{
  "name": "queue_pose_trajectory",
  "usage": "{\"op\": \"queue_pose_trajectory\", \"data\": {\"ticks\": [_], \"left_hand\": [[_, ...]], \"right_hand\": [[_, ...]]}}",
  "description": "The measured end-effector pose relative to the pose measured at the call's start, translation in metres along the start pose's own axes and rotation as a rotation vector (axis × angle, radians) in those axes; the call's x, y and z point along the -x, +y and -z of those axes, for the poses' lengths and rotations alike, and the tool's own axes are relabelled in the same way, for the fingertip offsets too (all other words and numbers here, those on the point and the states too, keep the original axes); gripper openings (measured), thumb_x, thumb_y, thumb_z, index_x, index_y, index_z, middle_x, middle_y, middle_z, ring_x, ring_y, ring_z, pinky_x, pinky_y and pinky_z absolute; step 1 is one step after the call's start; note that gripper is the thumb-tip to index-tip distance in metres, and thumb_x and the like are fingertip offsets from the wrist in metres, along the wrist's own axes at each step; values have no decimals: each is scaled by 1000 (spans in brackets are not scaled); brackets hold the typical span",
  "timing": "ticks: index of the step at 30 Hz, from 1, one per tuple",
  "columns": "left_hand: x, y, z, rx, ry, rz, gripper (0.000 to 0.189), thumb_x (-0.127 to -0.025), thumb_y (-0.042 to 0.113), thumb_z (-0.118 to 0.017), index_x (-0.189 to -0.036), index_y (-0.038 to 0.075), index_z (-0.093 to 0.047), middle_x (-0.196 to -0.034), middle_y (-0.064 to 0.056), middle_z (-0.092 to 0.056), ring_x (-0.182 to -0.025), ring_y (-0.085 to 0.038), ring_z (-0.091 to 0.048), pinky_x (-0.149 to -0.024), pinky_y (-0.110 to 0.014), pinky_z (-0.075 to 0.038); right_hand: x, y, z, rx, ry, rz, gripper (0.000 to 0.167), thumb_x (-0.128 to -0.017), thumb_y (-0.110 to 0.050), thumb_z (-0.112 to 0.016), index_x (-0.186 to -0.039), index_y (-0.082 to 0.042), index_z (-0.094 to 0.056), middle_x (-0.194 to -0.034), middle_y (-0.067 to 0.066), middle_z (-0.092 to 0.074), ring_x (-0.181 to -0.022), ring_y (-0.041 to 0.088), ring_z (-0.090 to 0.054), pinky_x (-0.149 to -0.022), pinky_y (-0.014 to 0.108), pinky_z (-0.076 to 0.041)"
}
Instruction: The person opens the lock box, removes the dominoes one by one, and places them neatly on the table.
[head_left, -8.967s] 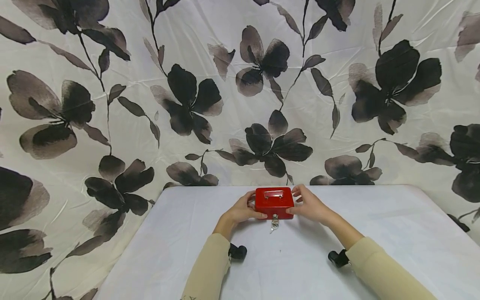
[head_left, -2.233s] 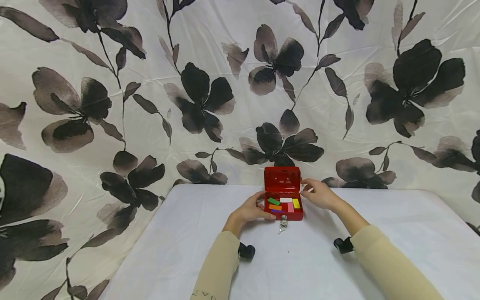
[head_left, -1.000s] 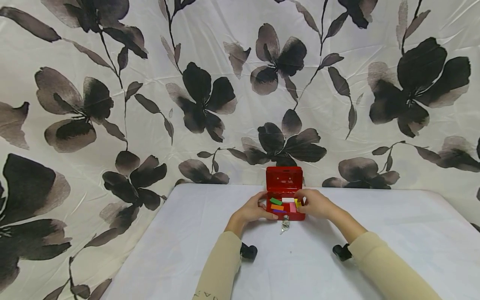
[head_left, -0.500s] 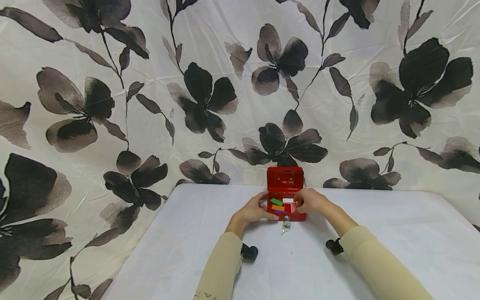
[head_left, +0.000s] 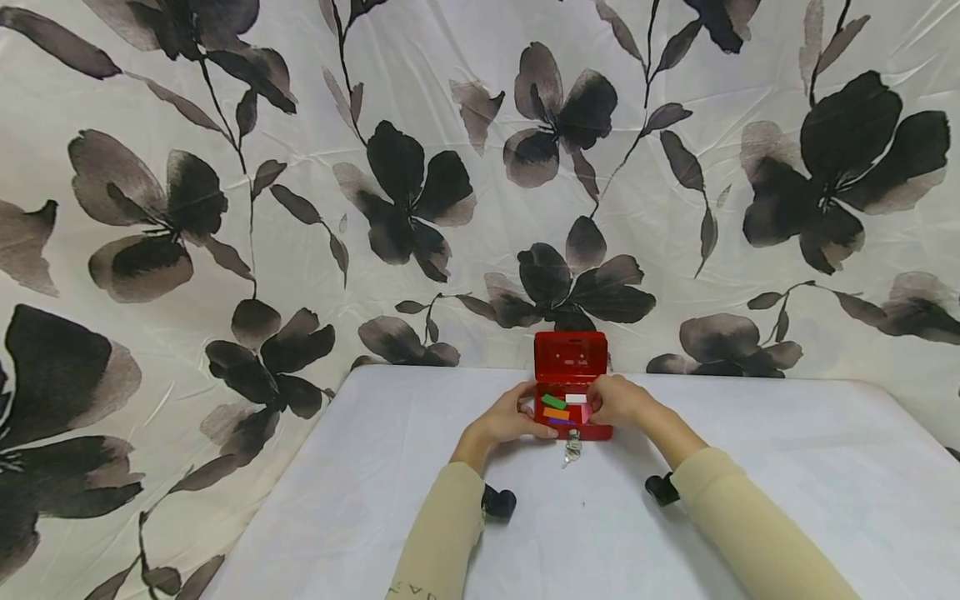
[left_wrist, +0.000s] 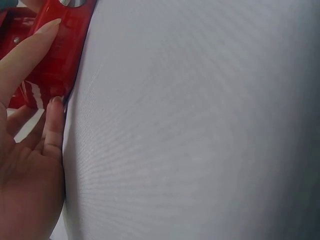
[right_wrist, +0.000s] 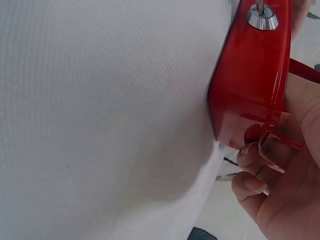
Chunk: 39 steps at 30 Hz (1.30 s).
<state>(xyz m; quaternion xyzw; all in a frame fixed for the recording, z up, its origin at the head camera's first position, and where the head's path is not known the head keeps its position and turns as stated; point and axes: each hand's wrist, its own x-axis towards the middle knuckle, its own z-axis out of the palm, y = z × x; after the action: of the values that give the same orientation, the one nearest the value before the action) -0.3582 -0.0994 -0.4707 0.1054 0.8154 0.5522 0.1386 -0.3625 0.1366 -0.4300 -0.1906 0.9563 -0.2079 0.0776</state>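
A red metal cash box stands on the table with its lid raised. Inside lie a green block, an orange block, a white block, a purple block and a partly covered pink block. My left hand grips the box's left side, thumb on the front wall, fingers along the side. My right hand reaches into the right part; the right wrist view shows other fingers curled outside the wall. What its inner fingertips touch is hidden, as is the yellow block.
Keys hang from the lock on the box's front. The white-covered table spreads around the box. Directly behind it hangs a floral cloth. Black wrist cameras sit at both sleeves.
The lid, shut 9 seconds ago, is raised. My right hand has moved from the box's right edge into its right part, then slightly left, covering the yellow block. The left hand keeps its grip.
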Motion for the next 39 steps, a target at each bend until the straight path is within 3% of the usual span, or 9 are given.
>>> {"op": "queue_pose_trajectory", "data": {"ticks": [9,17,27,39], "left_hand": [[-2,1,0,-7,-1,4,89,-77,17,-91,-153,19,-45,-129,-3,-56,-107,-24,-49,-97,-45,-48],[-1,2,0,-16,1,-2,90,-77,18,-91,-154,18,-44,-139,-4,-55,-112,-24,-49,-101,-48,-47],[-4,1,3,-34,4,7,91,-77,22,-91,-154,19,-44,-138,-2,-55,-110,-24,-51,-100,-47,-48],[-1,1,1,-49,7,-2,90,-78,21,-91,-154,18,-44,-141,-3,-55,-109,-24,-51,-99,-47,-49]], "right_hand": [[-1,3,-3,-29,21,21,15,-85,-12,-82,-96,-5,-74,-73,2,-60,-71,18,-53,-64,32,-46],[-3,5,-6,-9,44,-8,22,-85,-20,-84,-100,-7,-74,-74,1,-61,-72,19,-55,-64,33,-48],[-3,1,-5,-8,74,3,25,-83,-23,-86,-98,-7,-74,-74,1,-62,-72,18,-55,-65,34,-48],[-4,3,-7,23,46,3,26,-85,-25,-85,-101,-9,-73,-78,0,-62,-76,19,-56,-68,36,-50]]}}
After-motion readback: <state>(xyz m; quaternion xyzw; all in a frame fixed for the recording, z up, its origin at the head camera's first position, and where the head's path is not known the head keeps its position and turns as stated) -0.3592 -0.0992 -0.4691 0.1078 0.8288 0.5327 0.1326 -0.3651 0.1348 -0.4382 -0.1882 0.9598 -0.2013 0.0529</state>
